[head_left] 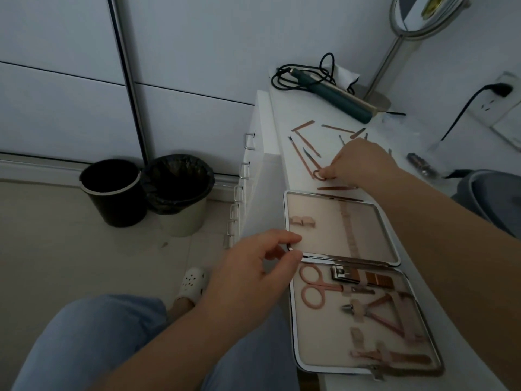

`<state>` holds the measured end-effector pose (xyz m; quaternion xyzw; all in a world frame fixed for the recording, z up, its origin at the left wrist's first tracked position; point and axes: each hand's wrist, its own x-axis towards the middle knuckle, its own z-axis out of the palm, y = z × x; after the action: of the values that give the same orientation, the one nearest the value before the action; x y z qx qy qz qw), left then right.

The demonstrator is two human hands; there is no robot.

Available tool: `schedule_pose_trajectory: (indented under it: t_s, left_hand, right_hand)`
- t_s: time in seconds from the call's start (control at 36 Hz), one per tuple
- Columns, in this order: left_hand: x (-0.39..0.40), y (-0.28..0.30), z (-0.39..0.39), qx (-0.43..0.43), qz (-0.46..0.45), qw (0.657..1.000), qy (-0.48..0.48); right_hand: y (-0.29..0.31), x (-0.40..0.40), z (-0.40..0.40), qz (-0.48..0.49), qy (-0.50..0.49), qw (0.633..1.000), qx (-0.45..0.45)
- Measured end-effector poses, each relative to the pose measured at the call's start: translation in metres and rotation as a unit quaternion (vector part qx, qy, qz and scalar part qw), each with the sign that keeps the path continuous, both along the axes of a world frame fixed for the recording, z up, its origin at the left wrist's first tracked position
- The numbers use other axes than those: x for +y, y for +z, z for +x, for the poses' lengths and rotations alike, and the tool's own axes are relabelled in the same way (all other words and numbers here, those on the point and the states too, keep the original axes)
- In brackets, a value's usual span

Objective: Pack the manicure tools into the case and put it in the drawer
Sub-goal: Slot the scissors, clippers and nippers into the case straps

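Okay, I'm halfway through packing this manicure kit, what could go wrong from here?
1. The open case lies by the front edge of the white dresser top, and your left hand grips only its rim at the hinge; a nudge might tip it off.
2. The loose tools lie scattered near your right hand, which pinches a ring-handled tool; a sweep may knock some off.
3. The far half looks empty, so loose tools could slide when you close the case.
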<state>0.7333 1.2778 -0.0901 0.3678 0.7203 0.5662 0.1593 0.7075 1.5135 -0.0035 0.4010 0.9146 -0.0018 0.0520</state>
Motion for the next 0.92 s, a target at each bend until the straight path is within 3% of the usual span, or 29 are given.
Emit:
schedule_pose_trajectory:
  t_s: [0.31,0.42,0.58,0.78,0.92]
  left_hand:
    - [-0.001,0.000,0.003,-0.014,-0.006,1.000,0.000]
    - [-0.002,0.007,0.001,0.006,-0.009,1.000,-0.005]
    - [-0.002,0.014,0.003,-0.027,-0.013,1.000,0.000]
    - [0.001,0.033,-0.001,0.042,-0.024,0.997,0.064]
    - [0.004,0.060,0.010,-0.085,0.053,0.995,0.013]
  right_hand:
    - [0.001,0.001,0.000,-0.033,-0.018,0.999,0.029]
    - [0.004,0.002,0.009,-0.093,-0.021,0.990,0.108]
    - [0.003,-0.012,0.040,-0.197,-0.019,0.926,0.322]
    - [0.010,-0.075,0.097,-0.306,0.011,0.843,0.442]
    - [0.004,-0.124,0.137,-0.344,0.058,0.810,0.470]
